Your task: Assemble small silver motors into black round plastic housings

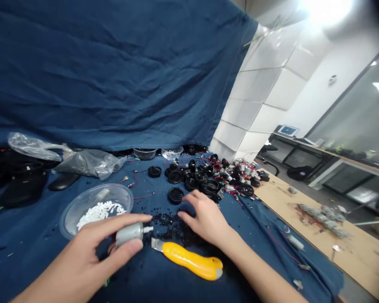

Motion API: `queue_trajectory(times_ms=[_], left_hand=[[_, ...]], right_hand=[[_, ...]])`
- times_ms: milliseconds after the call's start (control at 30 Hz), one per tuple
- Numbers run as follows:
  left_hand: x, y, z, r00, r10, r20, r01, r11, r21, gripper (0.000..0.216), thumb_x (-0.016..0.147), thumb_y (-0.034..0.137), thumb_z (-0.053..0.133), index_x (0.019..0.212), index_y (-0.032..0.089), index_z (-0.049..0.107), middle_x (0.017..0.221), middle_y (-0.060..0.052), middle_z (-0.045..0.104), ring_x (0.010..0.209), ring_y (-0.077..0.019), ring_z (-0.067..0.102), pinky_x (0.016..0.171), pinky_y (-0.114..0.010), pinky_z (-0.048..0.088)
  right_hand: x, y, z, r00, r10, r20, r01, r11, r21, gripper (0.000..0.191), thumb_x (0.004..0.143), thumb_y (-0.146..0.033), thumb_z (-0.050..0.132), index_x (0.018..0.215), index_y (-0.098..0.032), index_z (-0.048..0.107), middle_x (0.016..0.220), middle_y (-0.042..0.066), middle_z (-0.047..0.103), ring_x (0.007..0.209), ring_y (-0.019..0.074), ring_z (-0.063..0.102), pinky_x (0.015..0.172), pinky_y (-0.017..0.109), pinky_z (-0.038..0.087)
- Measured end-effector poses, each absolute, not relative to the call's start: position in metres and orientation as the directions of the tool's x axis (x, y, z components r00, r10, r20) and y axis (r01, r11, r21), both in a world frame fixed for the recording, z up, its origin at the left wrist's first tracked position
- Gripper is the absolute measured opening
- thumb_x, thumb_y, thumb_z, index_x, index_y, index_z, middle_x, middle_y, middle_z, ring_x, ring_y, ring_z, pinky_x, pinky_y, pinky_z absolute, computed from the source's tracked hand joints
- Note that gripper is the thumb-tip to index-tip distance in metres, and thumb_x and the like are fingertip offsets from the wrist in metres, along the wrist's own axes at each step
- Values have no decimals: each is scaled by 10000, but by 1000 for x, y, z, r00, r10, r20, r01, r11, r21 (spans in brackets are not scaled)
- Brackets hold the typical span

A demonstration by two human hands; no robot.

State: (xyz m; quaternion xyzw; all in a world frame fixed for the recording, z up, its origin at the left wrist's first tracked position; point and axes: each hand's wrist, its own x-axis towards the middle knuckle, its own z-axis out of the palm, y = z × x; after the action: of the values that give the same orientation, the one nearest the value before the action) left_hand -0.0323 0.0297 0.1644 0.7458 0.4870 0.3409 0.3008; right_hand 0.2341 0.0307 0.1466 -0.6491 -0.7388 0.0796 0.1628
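Motor [129, 234] is up off the cloth [158, 286] in the left hand [82, 248], front and left of centre, white tip [148, 229] facing right. Main slip risk: smooth round body, side grip only, so an uneven squeeze could roll it out. Side load on the tip could bend or unseat it.

Left hand: thumb and index part-spread to the motor's width, one on each side. Other fingers mostly hidden.

Knife [189, 259] lies between the hands, blade [157, 244] bare and pointing toward the left thumb. Near, not touching. Cut hazard if that hand drifts right or chases a dropped motor. Right forearm passes just beside the handle end; a bump could swing the blade.

Right hand [205, 216]: half-curled, thumb and index apart, down at the loose black bits [166, 219]. Can't tell if it has hold of one. Bits are tiny and loose on dark cloth: easy to lose, easy to sweep away with a sleeve-less wrist or fingertip.

Bowl [74, 206] of white pieces [101, 212] sits just beyond the left fingers; a knock could spill it.

Round black part [176, 195] is close to the right fingertips, could get nudged. Wired heap [208, 176] farther back: leads could snag and drag parts.
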Motion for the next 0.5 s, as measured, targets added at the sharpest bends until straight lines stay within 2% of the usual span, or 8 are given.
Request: queue_trajectory(times_ms=[67,133,267,367,433,467,500], left_hand=[[-32,35,171,316,926,208,508,-350,787,397,821,625,575,1097,387,732,1213,41,734,1187,-273,634,1061,-379,469],[-34,38,173,331,921,207,519,-360,775,405,858,611,529,1168,405,690,1258,48,709,1211,-264,617,1049,-387,476],[-37,37,173,367,910,191,543,-377,750,495,876,615,481,1256,327,616,1071,-20,755,942,-242,708,864,-365,560],[-38,33,175,343,911,230,529,-389,754,397,836,573,562,1096,286,648,931,-2,754,870,-231,703,731,-281,555],[-38,29,176,311,900,305,518,-430,739,298,780,524,651,956,285,659,884,34,746,828,-209,695,691,-234,531],[-38,26,175,288,889,355,517,-457,724,269,753,502,688,909,286,658,858,51,742,794,-194,692,673,-217,521],[-38,23,174,269,872,408,516,-489,704,253,733,485,715,879,287,655,829,65,737,757,-181,688,654,-203,515]], right_hand=[[238,55,143,-106,981,164,929,156,-336,475,895,-305,662,1324,-144,536,1307,156,529,1213,302,522,1019,422,429],[239,75,136,-143,978,153,913,190,-361,590,862,-322,715,1382,-160,488,1374,154,499,1241,321,506,1030,481,426],[234,92,130,-202,970,135,841,243,-484,462,852,-294,733,1269,-170,577,1293,118,579,1168,314,568,1007,562,435],[220,76,142,-170,968,183,718,249,-651,487,830,-297,734,1262,-165,553,1255,131,589,1153,308,596,1004,493,458],[205,54,151,-146,969,197,577,245,-779,468,957,-417,541,1356,-201,422,1246,123,577,1038,238,666,856,374,552],[196,41,155,-154,970,189,491,241,-837,460,1013,-470,381,1400,-225,336,1210,110,586,948,205,698,742,323,574],[188,28,156,-167,970,178,351,227,-909,468,1023,-518,284,1395,-237,313,1140,88,601,865,180,709,666,282,567]])
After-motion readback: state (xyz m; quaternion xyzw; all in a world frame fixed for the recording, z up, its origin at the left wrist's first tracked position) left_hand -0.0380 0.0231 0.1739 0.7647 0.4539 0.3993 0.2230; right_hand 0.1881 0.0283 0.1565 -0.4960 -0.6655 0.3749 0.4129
